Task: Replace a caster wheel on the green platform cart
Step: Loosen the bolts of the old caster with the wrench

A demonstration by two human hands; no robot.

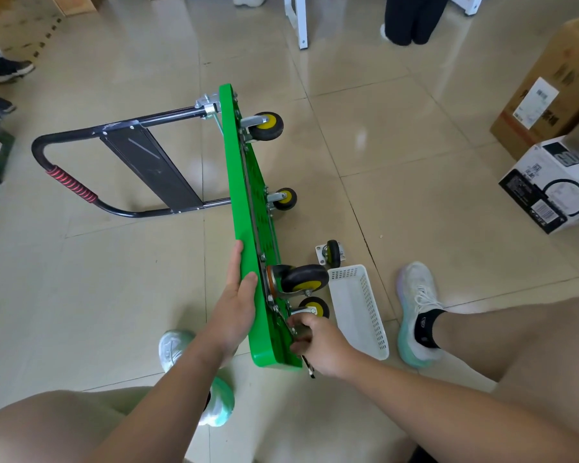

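Bare knees (47, 426) fill the bottom edge, and both arms reach up to the green platform cart (238, 182). It stands on its long edge at frame centre, with its handle (71, 183) pointing left. The left hand (238, 295) lies flat, fingers straight, against the deck. The right hand (320, 345) is curled round a slim metal tool (310, 370) at the mounting plate of the lowest caster (315, 307). A loose caster wheel (331, 253) lies on the floor just above a white basket (358, 312), right of the cart.

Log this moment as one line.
cart: on edge | left hand: flat on cart | right hand: grips tool by nearest wheel | loose wheel: floor, beside basket
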